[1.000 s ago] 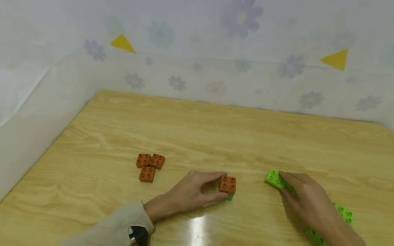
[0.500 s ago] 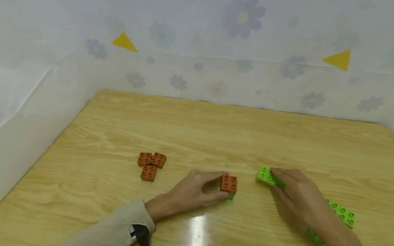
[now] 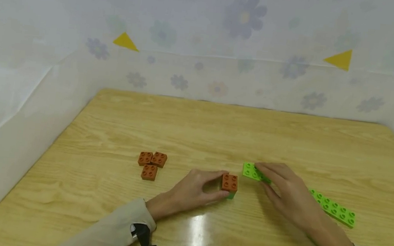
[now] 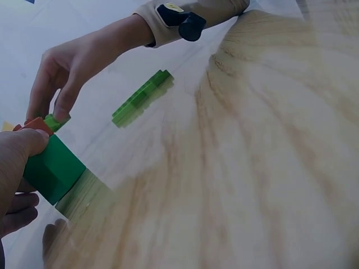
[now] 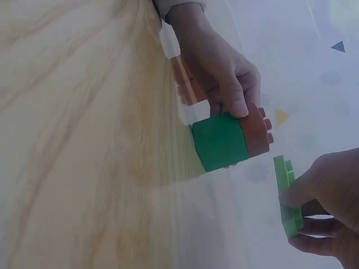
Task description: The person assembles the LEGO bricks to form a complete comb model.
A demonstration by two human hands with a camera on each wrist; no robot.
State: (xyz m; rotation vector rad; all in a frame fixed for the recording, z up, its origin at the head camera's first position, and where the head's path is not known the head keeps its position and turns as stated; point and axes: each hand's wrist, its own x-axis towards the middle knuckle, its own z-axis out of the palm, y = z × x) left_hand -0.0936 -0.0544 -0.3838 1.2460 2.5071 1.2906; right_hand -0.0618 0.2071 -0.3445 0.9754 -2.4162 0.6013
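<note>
My left hand (image 3: pixel 193 189) pinches a small stack between thumb and fingers. The stack is a reddish-brown 2x2 toy brick (image 3: pixel 229 182) on top of a dark green block (image 5: pixel 221 143), standing on the table. My right hand (image 3: pixel 288 192) grips a flat light green studded brick (image 3: pixel 251 171) by its right part. In the right wrist view this light green brick (image 5: pixel 287 196) is raised to about the height of the stack's top and apart from it, studs facing up. Its far end is covered by my right fingers.
Several reddish-brown bricks (image 3: pixel 149 172) lie grouped on the wooden table (image 3: pixel 196 131) at the left. A long light green studded brick (image 3: pixel 335 209) lies at the right, partly behind my right wrist. White flowered cloth (image 3: pixel 205 39) hangs behind and beside the table.
My right hand has moved left with the light green brick, bringing it close to the stack. My left hand stays on the stack. More of the long light green brick shows at the right.
</note>
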